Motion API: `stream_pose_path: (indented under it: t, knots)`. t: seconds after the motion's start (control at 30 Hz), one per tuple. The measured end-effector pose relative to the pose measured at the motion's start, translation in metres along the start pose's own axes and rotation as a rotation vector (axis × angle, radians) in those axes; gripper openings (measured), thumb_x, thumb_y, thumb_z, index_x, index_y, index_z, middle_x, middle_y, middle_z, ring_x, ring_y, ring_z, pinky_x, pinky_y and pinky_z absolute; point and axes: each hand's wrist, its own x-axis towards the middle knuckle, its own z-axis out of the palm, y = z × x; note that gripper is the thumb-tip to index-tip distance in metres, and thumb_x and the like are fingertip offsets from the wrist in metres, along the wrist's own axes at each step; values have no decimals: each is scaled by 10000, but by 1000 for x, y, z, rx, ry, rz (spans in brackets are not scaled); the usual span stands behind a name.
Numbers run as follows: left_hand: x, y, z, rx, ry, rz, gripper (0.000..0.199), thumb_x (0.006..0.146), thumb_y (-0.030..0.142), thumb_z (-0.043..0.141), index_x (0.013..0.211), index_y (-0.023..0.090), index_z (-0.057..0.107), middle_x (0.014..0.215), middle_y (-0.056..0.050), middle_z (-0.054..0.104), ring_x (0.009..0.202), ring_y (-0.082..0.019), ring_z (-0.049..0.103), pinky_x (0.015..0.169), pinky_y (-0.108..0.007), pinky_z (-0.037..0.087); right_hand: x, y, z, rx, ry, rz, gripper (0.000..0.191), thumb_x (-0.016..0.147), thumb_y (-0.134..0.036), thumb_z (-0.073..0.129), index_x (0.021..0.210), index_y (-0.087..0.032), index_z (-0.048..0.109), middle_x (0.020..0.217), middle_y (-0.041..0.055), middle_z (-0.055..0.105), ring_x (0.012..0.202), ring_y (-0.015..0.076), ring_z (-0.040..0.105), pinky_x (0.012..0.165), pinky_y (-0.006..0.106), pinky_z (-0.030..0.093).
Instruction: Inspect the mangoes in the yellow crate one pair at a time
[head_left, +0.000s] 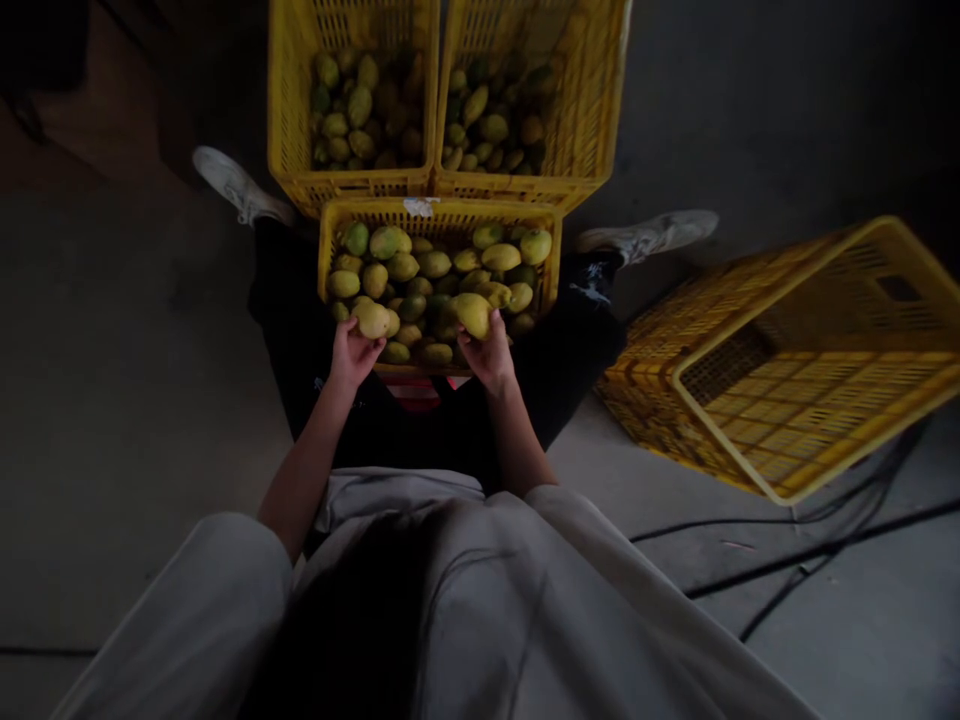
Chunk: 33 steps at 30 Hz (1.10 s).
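My left hand (355,352) is closed around a pale yellow mango (372,321) above the front left of a yellow plastic crate (328,240). In my right hand (489,352) is another yellow mango (473,314), gripped with the thumb along its right side, over the crate's front right. Beneath both hands, the crate holds many green and yellow mangoes (433,265). It stands between my legs, and a crumpled white scrap (421,206) sits on its far rim.
Two larger yellow crates, left (277,100) and right (611,100), stand beyond with green and yellow fruit inside. To the right is another big yellow crate (705,440), its opening facing me. Black cables (825,550) run across the floor near it. My shoes flank the crates.
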Motion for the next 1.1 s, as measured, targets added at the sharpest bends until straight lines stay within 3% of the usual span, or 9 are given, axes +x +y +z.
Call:
stream_pose_path:
  t: [0.1, 0.23, 0.37, 0.53, 0.7, 0.87, 1.1]
  knots:
    - [-3, 0, -1, -8, -57, -26, 280, 900, 408, 569, 1096, 227, 655, 1015, -77, 730, 825, -186, 675, 657, -259, 529, 0, -1, -1, 28, -14, 0, 178, 902, -395, 733, 1022, -282, 666, 914, -35, 732, 773, 116, 671, 610, 212, 541]
    - [-7, 1, 1, -31, -65, -65, 316, 920, 465, 538, 1081, 217, 649, 902, -81, 706, 788, -204, 671, 655, -286, 561, -2, -3, 0, 56, -58, -18, 195, 901, -368, 736, 1065, -298, 657, 902, -40, 726, 744, 106, 646, 606, 197, 534]
    - [-10, 2, 5, -48, -98, -54, 344, 959, 413, 446, 1132, 207, 661, 992, -96, 743, 819, -208, 690, 643, -282, 562, -5, -4, 0, 38, -54, 12, 246, 932, -524, 674, 1009, -291, 658, 914, -23, 730, 811, 138, 665, 641, 233, 556]
    - [-7, 2, 5, -31, -93, -18, 325, 950, 387, 495, 1182, 231, 661, 1053, -84, 757, 862, -207, 698, 649, -264, 546, -6, -6, -3, 78, -71, 104, 421, 900, -703, 630, 960, -287, 659, 800, -10, 705, 880, 193, 698, 764, 351, 617]
    - [-4, 1, 3, -41, -54, -13, 275, 947, 367, 517, 1139, 239, 667, 1012, -66, 744, 892, -205, 703, 658, -252, 546, -10, -9, 1, 125, -148, 139, 312, 934, -552, 610, 1035, -265, 681, 898, 9, 745, 824, 168, 697, 647, 268, 581]
    - [-7, 3, 3, -40, -55, 0, 199, 956, 348, 518, 986, 227, 674, 978, -63, 727, 893, -186, 691, 670, -240, 539, -12, -8, 6, 109, -161, 62, 245, 930, -400, 597, 1133, -284, 670, 1016, 15, 769, 999, 195, 722, 723, 288, 597]
    - [-6, 2, 3, -48, -28, -4, 207, 994, 390, 525, 993, 250, 677, 920, -48, 734, 846, -172, 686, 707, -254, 580, -6, -5, 2, 15, -70, -21, 282, 920, -503, 677, 1094, -281, 675, 1016, -3, 753, 816, 136, 672, 650, 238, 540]
